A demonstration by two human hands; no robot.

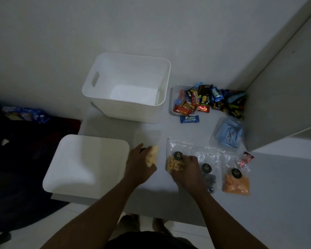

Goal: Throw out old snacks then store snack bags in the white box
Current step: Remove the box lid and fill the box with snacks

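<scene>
Two grips near the white box
Left hand clutches a pale-yellow snack bag beside the lid; right hand curls round an orange-cube snack bag lying on the table.

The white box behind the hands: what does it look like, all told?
The white box looks like smooth, matt plastic: rectangular, rounded corners, tall walls, a handle slot cut in its left end. It stands upright and open-topped on the table, its inside bare as far as shows. A tray of wrapped sweets sits close by its right side.
</scene>
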